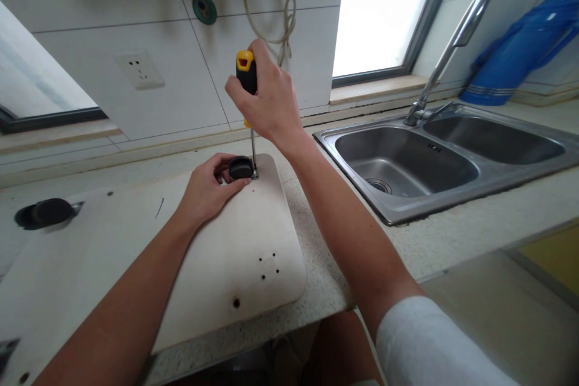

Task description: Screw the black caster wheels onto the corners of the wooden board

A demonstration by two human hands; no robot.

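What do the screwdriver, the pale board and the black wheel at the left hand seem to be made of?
Screwdriver: its black-and-yellow handle looks like plastic, perhaps rubberized; the thin shaft's gray sheen suggests metal.
Pale board: possibly wood or laminate, matte, judging by its smooth, even face; no grain shows clearly.
Black wheel: probably plastic, with a smooth, uniformly dark surface.

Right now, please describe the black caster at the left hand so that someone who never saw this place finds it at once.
From the steel double sink, go left to the pale board on the counter. At its far corner nearest the sink, the left hand holds the black caster. Unlike the other caster, near the picture's left edge, it has a screwdriver beside it.
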